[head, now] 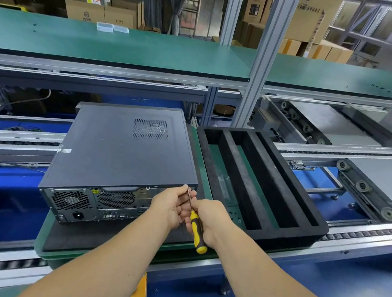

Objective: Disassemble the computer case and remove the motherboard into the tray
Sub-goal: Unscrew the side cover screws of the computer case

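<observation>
I see two bare forearms reaching in from the bottom edge, no sleeves in view. Left hand (172, 204) and right hand (209, 220) are bare: no gloves, rings, watch or wrist strap that I can spot.

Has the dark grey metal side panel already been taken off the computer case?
No, the dark grey metal side panel still covers the computer case.
</observation>
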